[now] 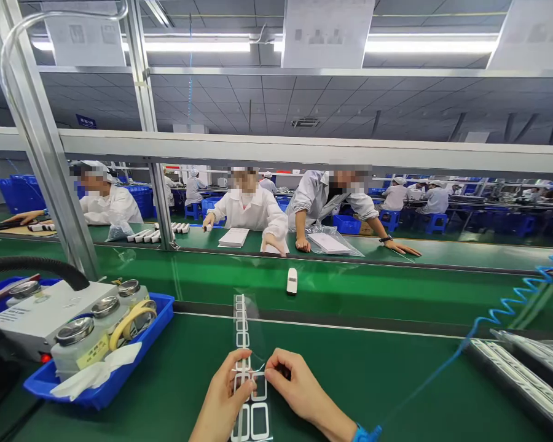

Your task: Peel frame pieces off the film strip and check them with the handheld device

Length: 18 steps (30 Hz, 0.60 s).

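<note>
While left hand, right hand pinch film strip, grip clenched, green bench fills factory hall.

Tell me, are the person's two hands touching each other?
Apart. The head view shows a narrow gap between the fingertips of the left hand and the right hand, just above a strip of white-outlined frames.

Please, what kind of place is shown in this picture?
Probably a factory assembly line: workers in white gowns sit along a green conveyor belt, with blue plastic bins near them.
</note>
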Each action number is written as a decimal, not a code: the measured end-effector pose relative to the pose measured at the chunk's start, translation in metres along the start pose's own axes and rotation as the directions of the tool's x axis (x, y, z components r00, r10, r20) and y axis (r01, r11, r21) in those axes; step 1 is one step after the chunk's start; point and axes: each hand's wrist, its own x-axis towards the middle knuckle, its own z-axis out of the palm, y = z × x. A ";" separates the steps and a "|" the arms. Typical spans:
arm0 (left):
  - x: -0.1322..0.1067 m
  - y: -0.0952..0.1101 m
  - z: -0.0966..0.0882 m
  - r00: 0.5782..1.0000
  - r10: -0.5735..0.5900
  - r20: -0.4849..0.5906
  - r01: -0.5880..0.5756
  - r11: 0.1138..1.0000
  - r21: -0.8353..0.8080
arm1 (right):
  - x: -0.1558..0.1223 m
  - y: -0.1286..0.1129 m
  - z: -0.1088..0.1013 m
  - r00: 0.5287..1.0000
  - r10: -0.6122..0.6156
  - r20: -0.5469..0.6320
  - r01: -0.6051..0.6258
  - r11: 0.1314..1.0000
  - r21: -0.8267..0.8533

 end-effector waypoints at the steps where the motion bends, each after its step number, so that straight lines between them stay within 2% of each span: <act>1: 0.000 0.000 0.000 1.000 -0.008 0.010 0.008 1.000 -0.018 | 0.000 -0.001 0.000 1.000 0.008 0.016 -0.009 1.000 0.023; 6: -0.002 0.002 -0.006 0.991 -0.121 0.055 0.129 0.979 -0.157 | -0.004 -0.007 0.005 0.998 0.003 0.056 -0.012 0.987 0.162; 9: -0.003 0.001 -0.009 0.985 -0.166 0.053 0.172 0.974 -0.150 | -0.007 -0.014 0.008 0.999 -0.035 0.024 0.029 0.977 0.213; 12: -0.006 -0.003 -0.007 0.988 -0.148 0.038 0.148 0.989 0.010 | -0.003 -0.012 -0.001 0.992 -0.050 -0.120 0.079 0.964 0.254; 14: -0.010 -0.005 -0.005 0.994 -0.102 0.030 0.094 0.977 0.190 | 0.005 -0.002 -0.014 0.962 0.019 -0.274 0.064 0.954 0.292; 16: -0.015 -0.005 -0.002 1.000 -0.012 0.028 0.001 0.926 0.377 | 0.014 0.011 -0.028 0.921 0.100 -0.376 0.026 0.948 0.317; 18: -0.019 -0.004 -0.003 0.996 0.092 0.023 -0.090 0.838 0.538 | 0.020 0.023 -0.039 0.902 0.132 -0.412 0.002 0.951 0.311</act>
